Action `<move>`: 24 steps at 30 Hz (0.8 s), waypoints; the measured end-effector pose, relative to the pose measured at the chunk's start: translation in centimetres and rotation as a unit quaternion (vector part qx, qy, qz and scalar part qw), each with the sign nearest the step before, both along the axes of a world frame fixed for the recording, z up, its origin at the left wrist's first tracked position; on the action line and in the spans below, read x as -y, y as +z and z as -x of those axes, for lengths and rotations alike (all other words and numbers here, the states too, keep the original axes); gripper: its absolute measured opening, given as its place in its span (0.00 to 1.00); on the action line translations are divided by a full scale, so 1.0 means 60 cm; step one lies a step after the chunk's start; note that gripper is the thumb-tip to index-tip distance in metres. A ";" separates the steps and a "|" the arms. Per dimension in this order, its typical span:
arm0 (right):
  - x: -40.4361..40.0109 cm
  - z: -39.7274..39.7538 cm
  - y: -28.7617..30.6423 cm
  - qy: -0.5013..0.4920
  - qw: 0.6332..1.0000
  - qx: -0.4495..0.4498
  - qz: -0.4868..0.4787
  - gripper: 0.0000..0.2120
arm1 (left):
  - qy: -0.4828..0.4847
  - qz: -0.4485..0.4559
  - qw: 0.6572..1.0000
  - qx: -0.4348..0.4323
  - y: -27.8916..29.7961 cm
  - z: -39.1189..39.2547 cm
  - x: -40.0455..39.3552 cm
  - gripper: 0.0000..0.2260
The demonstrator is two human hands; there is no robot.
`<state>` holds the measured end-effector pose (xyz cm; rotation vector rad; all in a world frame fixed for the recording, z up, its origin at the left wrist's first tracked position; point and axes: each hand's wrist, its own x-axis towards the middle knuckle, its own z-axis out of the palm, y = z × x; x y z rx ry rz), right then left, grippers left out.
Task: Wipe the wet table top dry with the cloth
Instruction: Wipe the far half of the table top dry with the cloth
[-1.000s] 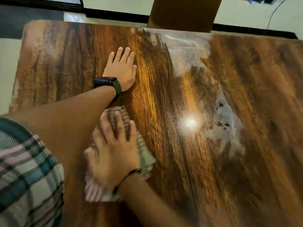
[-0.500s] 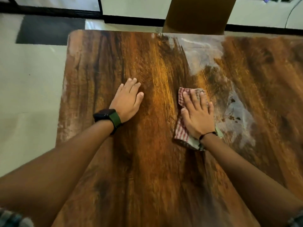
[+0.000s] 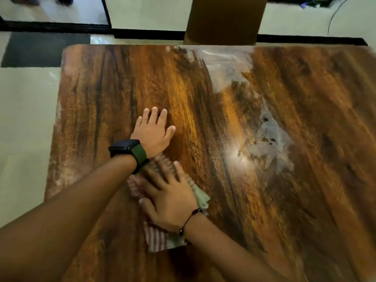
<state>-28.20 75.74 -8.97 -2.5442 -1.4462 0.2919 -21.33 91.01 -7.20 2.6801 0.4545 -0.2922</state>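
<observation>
The table top (image 3: 295, 200) is glossy brown wood with a printed picture, and a bright glare spot lies right of centre. My left hand (image 3: 153, 132) rests flat on it, fingers apart, a black watch on a green strap at the wrist. My right hand (image 3: 171, 198) presses flat on a red-and-white striped cloth (image 3: 157, 240) with a pale green side, just below my left wrist. Part of the cloth is hidden under my right hand and my left forearm.
A brown box or post (image 3: 223, 19) stands beyond the far edge of the table. Pale floor tiles (image 3: 24, 119) and a dark mat (image 3: 40, 48) lie off the left edge. A cable (image 3: 333, 15) curves on the floor at the far right.
My right hand has slid the cloth back from the middle of the table toward the left and nearer me, ending under my left wrist. My left hand stays planted.
</observation>
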 end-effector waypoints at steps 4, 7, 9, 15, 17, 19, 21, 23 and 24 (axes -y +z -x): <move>0.137 -0.132 -0.009 -0.155 0.986 0.028 0.059 0.27 | -0.032 0.026 0.994 0.105 0.007 -0.007 0.070 0.27; 0.253 -0.227 0.000 -0.299 0.949 0.026 0.098 0.27 | -0.069 0.053 0.989 0.120 -0.002 -0.009 0.142 0.23; 0.303 -0.260 0.006 -0.364 0.925 0.019 0.103 0.28 | -0.076 0.055 0.987 0.130 -0.014 -0.018 0.180 0.22; 0.291 -0.235 0.007 -0.378 0.917 0.017 0.126 0.31 | -0.088 0.047 0.984 0.149 -0.022 -0.053 0.233 0.22; 0.285 -0.163 0.005 -0.294 0.949 0.026 0.112 0.30 | -0.101 0.035 0.984 0.143 -0.024 -0.075 0.245 0.22; 0.302 -0.089 0.008 -0.161 0.981 0.034 0.102 0.27 | -0.110 0.012 0.984 0.143 -0.027 -0.100 0.244 0.23; 0.341 -0.077 0.013 -0.026 0.993 0.015 0.112 0.26 | -0.089 -0.021 0.985 0.145 -0.035 -0.125 0.230 0.24; 0.375 -0.136 0.009 0.028 0.994 0.031 0.096 0.25 | -0.023 -0.033 0.987 0.154 -0.045 -0.142 0.216 0.26; 0.383 -0.177 0.002 0.011 0.995 0.051 0.090 0.26 | 0.003 -0.034 0.987 0.157 -0.048 -0.147 0.215 0.27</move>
